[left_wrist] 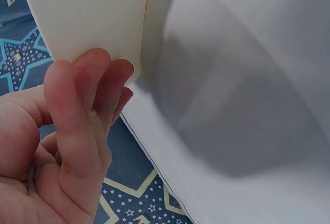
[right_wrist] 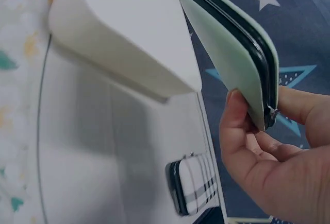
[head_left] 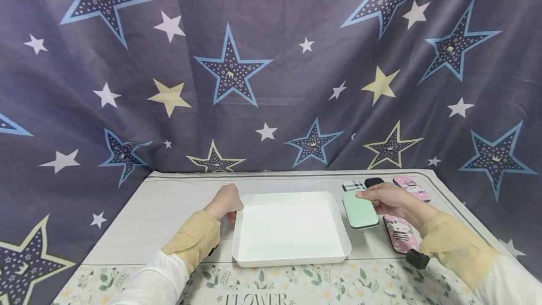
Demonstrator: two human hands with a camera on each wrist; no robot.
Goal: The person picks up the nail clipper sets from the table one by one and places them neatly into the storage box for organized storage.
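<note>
Green case (head_left: 359,213) lifted, pinched in right hand (head_left: 387,197) beside unfilled tray (head_left: 292,227); left hand (head_left: 226,201) touches tray, fingers straightish; other cases (head_left: 353,186) unlifted.

Tray (head_left: 292,229): white, smooth, faintly glossy, looks like plastic
Green case (head_left: 360,210): smooth, matt, leather-like faces; shiny dark edge
Zip pull (right_wrist: 271,112): small, shiny, metal-looking
Plaid case (right_wrist: 197,183): smooth printed faces, dark edge
Table cover (head_left: 169,220): pale, smooth, leather-like, low sheen, stitched-looking border
Curtain (head_left: 296,84): printed cloth, softly creased, mostly matt
Sleeves (head_left: 154,276): white cloth
Cuffs (head_left: 195,236): tan, thin, wrinkled
</note>
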